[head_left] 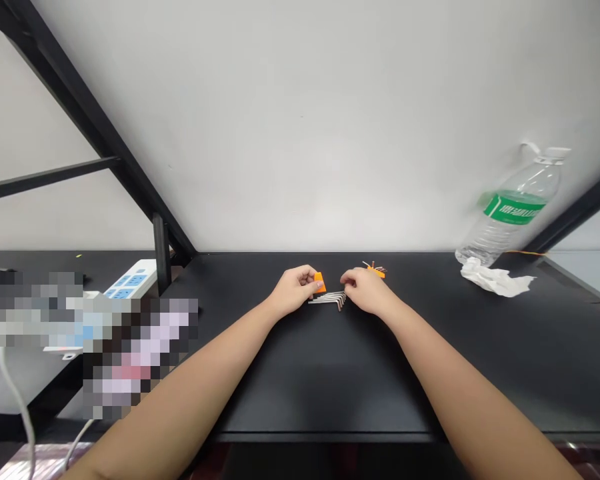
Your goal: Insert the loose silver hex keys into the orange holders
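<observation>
My left hand (296,291) pinches an orange holder (319,282) between thumb and fingers, just above the black table. Several L-shaped hex keys (329,299) lie side by side between my hands, their bent ends toward the right. My right hand (363,289) is at the bent ends of these keys, with its fingers drawn together; whether a key is between the fingertips is too small to tell. Behind my right hand lies a second orange piece (377,271) with thin metal keys sticking out of it.
A large clear bottle with a green label (515,208) leans against the wall at the right, with crumpled white tissue (497,279) by its base. A white power strip (133,280) lies left of the black frame post (162,250). The table's front edge (325,437) runs below my forearms.
</observation>
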The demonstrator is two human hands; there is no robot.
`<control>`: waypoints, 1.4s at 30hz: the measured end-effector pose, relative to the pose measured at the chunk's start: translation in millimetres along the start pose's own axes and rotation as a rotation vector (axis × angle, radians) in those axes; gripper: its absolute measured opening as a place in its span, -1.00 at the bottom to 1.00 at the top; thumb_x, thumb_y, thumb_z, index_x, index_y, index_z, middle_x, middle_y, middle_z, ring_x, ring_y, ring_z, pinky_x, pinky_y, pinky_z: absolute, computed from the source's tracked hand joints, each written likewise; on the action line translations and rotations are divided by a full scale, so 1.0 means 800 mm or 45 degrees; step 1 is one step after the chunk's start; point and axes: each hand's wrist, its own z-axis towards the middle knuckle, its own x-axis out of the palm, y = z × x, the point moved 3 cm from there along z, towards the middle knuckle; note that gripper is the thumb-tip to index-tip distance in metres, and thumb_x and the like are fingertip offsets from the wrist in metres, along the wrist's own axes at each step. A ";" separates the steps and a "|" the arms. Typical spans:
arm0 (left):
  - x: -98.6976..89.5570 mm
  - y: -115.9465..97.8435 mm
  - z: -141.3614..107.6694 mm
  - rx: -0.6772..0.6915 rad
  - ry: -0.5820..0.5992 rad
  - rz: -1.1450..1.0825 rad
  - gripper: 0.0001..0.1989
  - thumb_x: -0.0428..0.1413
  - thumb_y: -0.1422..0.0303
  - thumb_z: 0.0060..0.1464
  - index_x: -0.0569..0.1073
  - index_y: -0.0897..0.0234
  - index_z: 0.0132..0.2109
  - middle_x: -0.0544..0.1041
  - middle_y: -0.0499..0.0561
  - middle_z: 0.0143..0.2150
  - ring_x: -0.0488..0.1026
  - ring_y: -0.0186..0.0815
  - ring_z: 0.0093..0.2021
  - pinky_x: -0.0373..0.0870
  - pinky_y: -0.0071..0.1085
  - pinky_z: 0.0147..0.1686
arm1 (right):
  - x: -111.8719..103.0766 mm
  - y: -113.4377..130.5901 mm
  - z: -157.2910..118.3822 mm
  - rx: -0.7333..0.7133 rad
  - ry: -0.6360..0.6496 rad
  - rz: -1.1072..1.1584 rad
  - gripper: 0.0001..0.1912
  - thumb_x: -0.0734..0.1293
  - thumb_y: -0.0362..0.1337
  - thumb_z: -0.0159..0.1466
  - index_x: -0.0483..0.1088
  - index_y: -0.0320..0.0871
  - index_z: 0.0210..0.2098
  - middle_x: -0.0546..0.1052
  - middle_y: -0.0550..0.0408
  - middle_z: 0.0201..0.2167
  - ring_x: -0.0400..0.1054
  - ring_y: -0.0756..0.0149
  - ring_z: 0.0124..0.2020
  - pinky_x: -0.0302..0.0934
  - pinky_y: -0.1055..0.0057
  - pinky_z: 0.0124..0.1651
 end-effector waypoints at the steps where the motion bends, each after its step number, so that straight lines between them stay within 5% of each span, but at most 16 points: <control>1: 0.000 0.001 0.000 0.001 0.004 -0.012 -0.75 0.25 0.20 0.07 0.46 0.30 -0.27 0.56 -0.01 -0.40 0.45 -0.37 -0.48 0.44 -0.41 -0.40 | -0.008 -0.004 0.001 0.005 -0.060 -0.035 -0.76 0.28 -0.45 0.18 0.56 -0.09 -0.29 0.60 0.02 -0.21 0.44 0.21 -0.22 0.24 0.33 -0.16; 7: -0.001 0.007 0.003 0.020 -0.010 -0.053 -0.75 0.24 0.20 0.09 0.45 0.30 -0.26 0.54 -0.02 -0.39 0.47 -0.37 -0.46 0.46 -0.38 -0.36 | -0.052 -0.055 0.009 0.286 -0.285 -0.282 -0.78 0.27 -0.33 0.25 0.55 -0.14 -0.19 0.53 -0.09 -0.11 0.42 0.13 -0.14 0.23 0.27 -0.10; 11: -0.001 0.010 0.006 0.044 -0.029 -0.089 -0.73 0.24 0.18 0.09 0.48 0.30 -0.21 0.56 0.01 -0.32 0.46 -0.37 -0.45 0.46 -0.38 -0.36 | -0.049 -0.080 0.013 0.377 -0.256 -0.291 -0.62 0.29 -0.12 0.32 0.48 -0.15 0.05 0.45 -0.13 0.07 0.35 0.07 0.05 0.23 0.26 0.01; 15: -0.006 0.012 0.010 0.051 -0.089 -0.067 -0.63 0.20 0.17 0.12 0.50 0.30 -0.01 0.56 0.04 -0.27 0.48 -0.30 -0.38 0.47 -0.35 -0.33 | -0.032 -0.084 0.017 0.363 -0.079 -0.373 -0.61 0.33 -0.10 0.31 0.45 -0.09 0.07 0.45 -0.10 0.08 0.31 0.02 0.09 0.22 0.25 0.00; 18: -0.016 0.014 0.012 0.058 -0.192 0.200 -0.62 0.13 0.23 0.17 0.51 0.29 0.09 0.55 0.00 -0.33 0.48 -0.29 -0.38 0.44 -0.32 -0.25 | -0.028 -0.084 0.019 0.371 -0.040 -0.394 -0.71 0.33 -0.15 0.31 0.44 -0.12 -0.03 0.48 -0.09 0.01 0.36 0.09 0.00 0.22 0.30 -0.06; 22: -0.027 0.018 0.016 0.091 -0.265 0.498 -0.67 0.11 0.32 0.18 0.58 0.24 0.05 0.60 -0.01 -0.32 0.51 -0.24 -0.29 0.40 -0.32 -0.15 | -0.031 -0.089 0.020 0.448 -0.009 -0.359 -0.71 0.33 -0.11 0.28 0.41 -0.15 -0.10 0.50 -0.07 -0.08 0.41 0.16 -0.12 0.21 0.34 -0.16; 31: -0.026 0.022 0.018 0.121 -0.249 0.439 -0.69 0.11 0.29 0.17 0.58 0.21 0.02 0.60 -0.01 -0.31 0.51 -0.24 -0.30 0.38 -0.35 -0.22 | -0.044 -0.084 0.012 0.577 -0.035 -0.460 -0.75 0.24 -0.17 0.31 0.44 -0.15 -0.12 0.45 -0.16 -0.03 0.39 0.01 -0.06 0.21 0.23 -0.14; 35: -0.026 0.025 0.019 0.106 -0.284 0.376 -0.68 0.10 0.30 0.17 0.57 0.21 0.03 0.58 0.00 -0.29 0.49 -0.25 -0.31 0.40 -0.35 -0.23 | -0.052 -0.042 0.005 0.260 -0.251 -0.415 -0.79 0.27 -0.27 0.31 0.48 -0.15 -0.12 0.46 -0.11 -0.06 0.35 0.06 -0.02 0.22 0.25 -0.07; 39: -0.026 0.026 0.020 0.086 -0.286 0.261 -0.67 0.10 0.30 0.17 0.55 0.22 0.06 0.56 -0.01 -0.31 0.44 -0.30 -0.39 0.39 -0.37 -0.31 | -0.024 0.025 -0.012 -0.341 0.128 -0.175 -0.90 0.33 -0.35 0.28 0.51 -0.12 -0.31 0.48 0.05 -0.23 0.37 0.30 -0.21 0.22 0.40 -0.13; 42: -0.026 0.023 0.020 0.059 -0.297 0.100 -0.65 0.13 0.26 0.16 0.54 0.25 0.06 0.53 -0.01 -0.33 0.39 -0.34 -0.45 0.37 -0.37 -0.36 | 0.001 0.052 -0.025 -0.424 0.298 -0.321 -0.91 0.35 -0.33 0.29 0.54 -0.12 -0.26 0.48 0.02 -0.21 0.37 0.25 -0.18 0.20 0.37 -0.12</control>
